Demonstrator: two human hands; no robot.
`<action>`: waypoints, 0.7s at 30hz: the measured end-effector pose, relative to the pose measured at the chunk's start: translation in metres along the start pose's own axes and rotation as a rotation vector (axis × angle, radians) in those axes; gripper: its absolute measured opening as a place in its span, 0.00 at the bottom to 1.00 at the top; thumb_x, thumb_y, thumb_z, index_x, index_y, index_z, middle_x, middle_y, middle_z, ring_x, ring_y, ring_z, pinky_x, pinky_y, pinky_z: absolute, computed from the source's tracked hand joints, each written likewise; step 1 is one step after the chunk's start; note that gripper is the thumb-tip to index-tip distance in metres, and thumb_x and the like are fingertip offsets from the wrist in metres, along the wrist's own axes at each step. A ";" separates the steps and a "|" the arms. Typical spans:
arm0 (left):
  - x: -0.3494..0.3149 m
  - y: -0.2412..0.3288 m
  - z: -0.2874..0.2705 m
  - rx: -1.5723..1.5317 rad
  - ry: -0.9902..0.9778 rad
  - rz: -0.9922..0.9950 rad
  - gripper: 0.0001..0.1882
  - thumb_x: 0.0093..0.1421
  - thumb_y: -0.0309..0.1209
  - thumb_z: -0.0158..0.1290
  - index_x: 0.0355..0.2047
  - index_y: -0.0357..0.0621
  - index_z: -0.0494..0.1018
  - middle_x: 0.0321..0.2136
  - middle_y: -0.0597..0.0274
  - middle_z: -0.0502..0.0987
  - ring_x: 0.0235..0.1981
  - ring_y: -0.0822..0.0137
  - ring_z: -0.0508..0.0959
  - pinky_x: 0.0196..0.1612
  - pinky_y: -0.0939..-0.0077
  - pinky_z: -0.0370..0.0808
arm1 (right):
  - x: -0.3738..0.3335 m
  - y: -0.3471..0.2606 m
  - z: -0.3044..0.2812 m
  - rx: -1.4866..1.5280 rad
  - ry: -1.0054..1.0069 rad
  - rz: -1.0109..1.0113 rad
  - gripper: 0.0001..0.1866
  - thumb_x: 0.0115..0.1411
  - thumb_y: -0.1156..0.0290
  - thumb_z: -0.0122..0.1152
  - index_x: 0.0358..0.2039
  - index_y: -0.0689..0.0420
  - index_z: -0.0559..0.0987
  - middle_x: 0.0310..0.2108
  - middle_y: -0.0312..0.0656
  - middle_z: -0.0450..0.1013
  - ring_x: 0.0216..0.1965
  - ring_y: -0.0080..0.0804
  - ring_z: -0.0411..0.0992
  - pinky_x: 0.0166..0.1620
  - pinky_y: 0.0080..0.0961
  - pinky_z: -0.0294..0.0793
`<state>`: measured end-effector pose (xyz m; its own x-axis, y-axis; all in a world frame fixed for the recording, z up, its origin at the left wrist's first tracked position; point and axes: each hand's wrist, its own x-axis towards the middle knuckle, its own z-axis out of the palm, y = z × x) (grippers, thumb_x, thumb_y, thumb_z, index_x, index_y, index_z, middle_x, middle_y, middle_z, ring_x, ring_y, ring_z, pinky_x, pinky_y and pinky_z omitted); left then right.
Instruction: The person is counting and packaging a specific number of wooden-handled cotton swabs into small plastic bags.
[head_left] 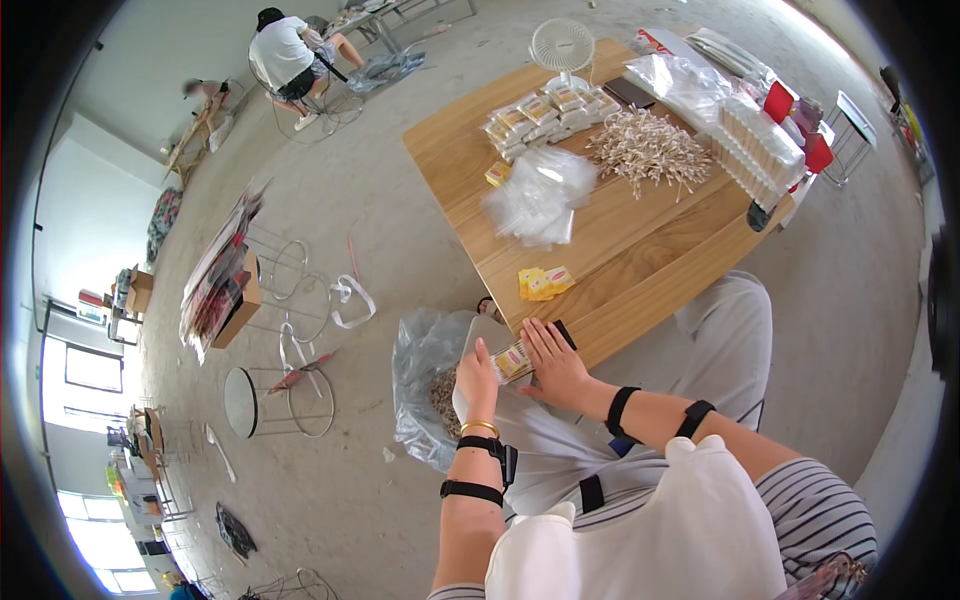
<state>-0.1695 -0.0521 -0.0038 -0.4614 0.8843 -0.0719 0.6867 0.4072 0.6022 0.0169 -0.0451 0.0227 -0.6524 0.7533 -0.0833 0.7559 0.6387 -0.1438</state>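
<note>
Nearest the camera, the person's left hand (pixel 477 378) is closing its fingers around a small flat packet with a yellow and red printed face (pixel 513 361), holding it just off the near corner of the table. The right hand (pixel 556 366) is lying open and flat, palm down, with its fingertips touching the same packet from the right. Both wrists are wearing black straps, and a gold bangle is sitting on the left one.

Just below the hands, a crinkled clear plastic bag (pixel 420 385) is gaping open on the floor, with brownish loose pieces showing inside it.

The light wooden table (pixel 640 270) with a visible grain is stretching away to the far right. Near its front edge a few small yellow packets (pixel 544 282) are lying together. Further on, a loose heap of thin transparent plastic sleeves (pixel 541 196) is resting beside a tangled pile of pale wooden sticks (pixel 650 150). Beyond them, rows of filled packets (pixel 545 115) are sitting stacked in front of a small white round fan (pixel 562 45).

The floor is bare grey concrete. To the left, round wire-frame stools (pixel 280 400) are standing about. At the far end, another person in a white top (pixel 282 55) is sitting with their back turned.
</note>
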 end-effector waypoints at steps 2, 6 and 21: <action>-0.001 -0.005 0.001 -0.029 0.041 0.011 0.39 0.72 0.54 0.37 0.26 0.26 0.78 0.26 0.31 0.77 0.31 0.33 0.79 0.37 0.44 0.73 | 0.000 -0.003 -0.002 0.028 0.079 0.013 0.53 0.62 0.34 0.49 0.71 0.68 0.53 0.74 0.55 0.46 0.76 0.46 0.40 0.75 0.44 0.36; 0.004 0.003 0.004 0.097 -0.032 0.040 0.38 0.72 0.54 0.34 0.26 0.31 0.80 0.26 0.34 0.79 0.33 0.33 0.79 0.38 0.42 0.73 | -0.011 0.029 0.000 0.033 0.112 -0.033 0.49 0.64 0.38 0.49 0.70 0.67 0.54 0.74 0.53 0.48 0.76 0.44 0.42 0.75 0.45 0.36; -0.043 0.119 0.055 0.064 -0.096 0.828 0.19 0.63 0.38 0.55 0.51 0.44 0.72 0.55 0.51 0.71 0.58 0.48 0.68 0.61 0.51 0.62 | -0.018 0.230 -0.029 0.321 0.548 0.307 0.17 0.60 0.69 0.59 0.50 0.54 0.76 0.54 0.42 0.69 0.54 0.47 0.67 0.57 0.45 0.66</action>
<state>-0.0371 -0.0293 0.0274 0.2545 0.9178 0.3049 0.8148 -0.3733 0.4436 0.2042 0.0928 0.0199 -0.2268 0.9165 0.3294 0.7929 0.3702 -0.4841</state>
